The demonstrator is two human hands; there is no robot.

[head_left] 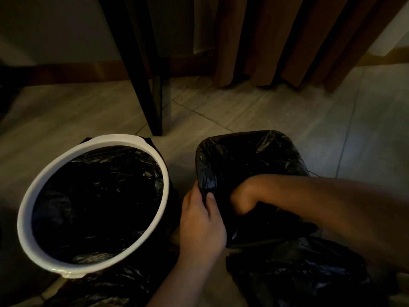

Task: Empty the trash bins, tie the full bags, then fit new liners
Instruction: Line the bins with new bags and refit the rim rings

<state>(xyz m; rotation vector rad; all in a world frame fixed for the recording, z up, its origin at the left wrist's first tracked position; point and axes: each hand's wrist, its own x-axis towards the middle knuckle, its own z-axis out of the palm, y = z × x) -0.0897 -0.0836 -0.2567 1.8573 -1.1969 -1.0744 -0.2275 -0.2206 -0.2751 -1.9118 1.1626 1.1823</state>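
A: Whereabouts of the black liner [245, 156] versus the fingers [192, 196]?

B: Stretched open into a squarish mouth, down on the tiled floor [265, 111]. Near-left edge pinched between thumb and fingers of the left hand [201, 222], curled tight on the plastic right at the corner.

A: And the right hand [240, 201]?

B: Plunged past the wrist into the liner's opening, just beside the left thumb. Fingers buried in plastic there, so can't tell whether spread or clenched.

A: Anything else around?

B: Round white-rimmed bin [166, 180] just left of the hands, already lined in black, not touched. Crumpled black bag [298, 275] on the floor at near right, below the right forearm. Dark furniture leg [155, 107] behind, brown curtain [276, 41] further back. Pretty dim overall, lol.
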